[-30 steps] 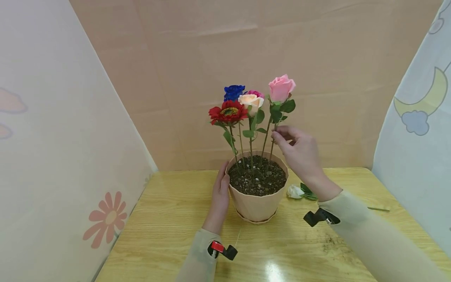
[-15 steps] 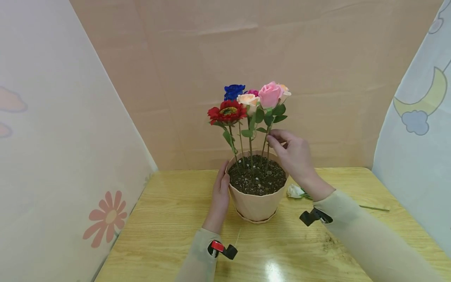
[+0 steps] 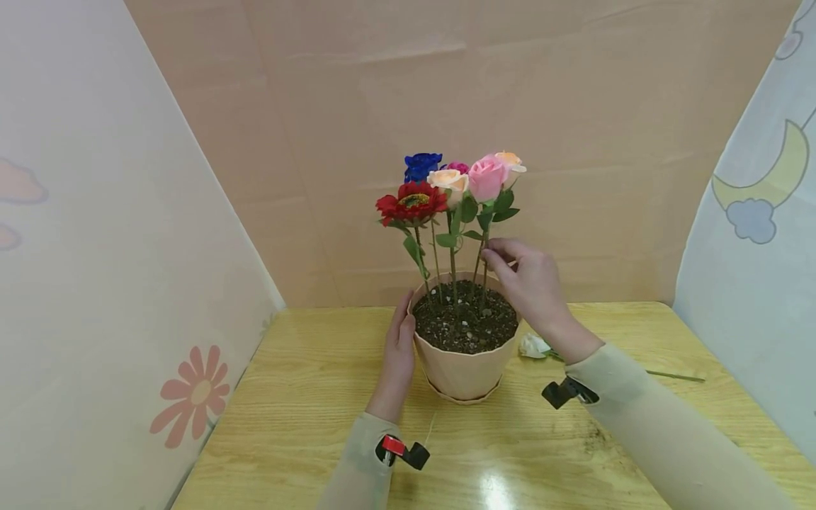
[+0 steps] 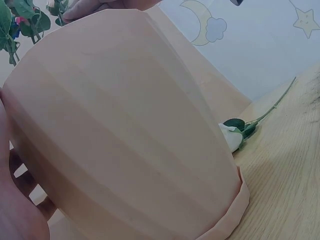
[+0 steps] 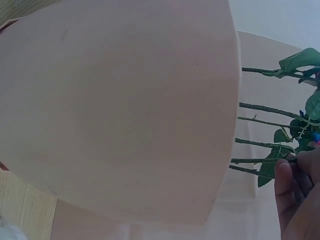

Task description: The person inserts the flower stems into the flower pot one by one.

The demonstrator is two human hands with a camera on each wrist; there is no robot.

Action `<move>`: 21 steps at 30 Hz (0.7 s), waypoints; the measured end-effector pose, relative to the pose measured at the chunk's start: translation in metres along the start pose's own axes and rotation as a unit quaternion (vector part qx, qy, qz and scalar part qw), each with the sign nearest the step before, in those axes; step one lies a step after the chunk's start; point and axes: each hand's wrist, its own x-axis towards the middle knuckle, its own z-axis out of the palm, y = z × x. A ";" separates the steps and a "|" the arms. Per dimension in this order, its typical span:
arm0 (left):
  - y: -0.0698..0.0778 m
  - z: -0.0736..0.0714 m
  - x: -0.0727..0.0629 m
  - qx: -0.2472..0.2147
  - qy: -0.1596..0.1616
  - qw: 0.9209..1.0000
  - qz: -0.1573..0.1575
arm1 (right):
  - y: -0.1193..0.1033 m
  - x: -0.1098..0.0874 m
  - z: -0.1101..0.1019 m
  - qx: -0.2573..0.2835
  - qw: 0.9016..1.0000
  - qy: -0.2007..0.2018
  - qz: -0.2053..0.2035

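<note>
In the head view my right hand (image 3: 530,280) pinches the stem of a pink rose (image 3: 487,177) between thumb and fingertips. That stem stands in dark soil (image 3: 468,329) inside a peach plant pot (image 3: 464,372). My left hand (image 3: 398,354) lies against the pot's left wall, its fingers extended along the side in the left wrist view. Around the pink rose stand a red flower (image 3: 414,203), a blue rose (image 3: 422,167), a cream rose (image 3: 449,180), a magenta bloom (image 3: 457,168) and a peach rose (image 3: 512,164). The right wrist view shows several stems above the rim.
A white rose (image 3: 533,346) lies on the wooden table (image 3: 306,397) right of the pot, partly behind my right forearm. Loose soil crumbs (image 3: 596,435) are scattered at the front right. A peach backdrop (image 3: 319,142) and pale printed side panels enclose the table.
The right hand and the pink rose have moved left and the bloom is lower. The peach rose behind has come into view. The left hand and pot have stayed put.
</note>
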 end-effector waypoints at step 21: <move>0.001 0.000 0.000 0.007 0.006 1.000 0.005 | 0.011 -0.006 -0.002 0.016 0.999 -0.015 0.049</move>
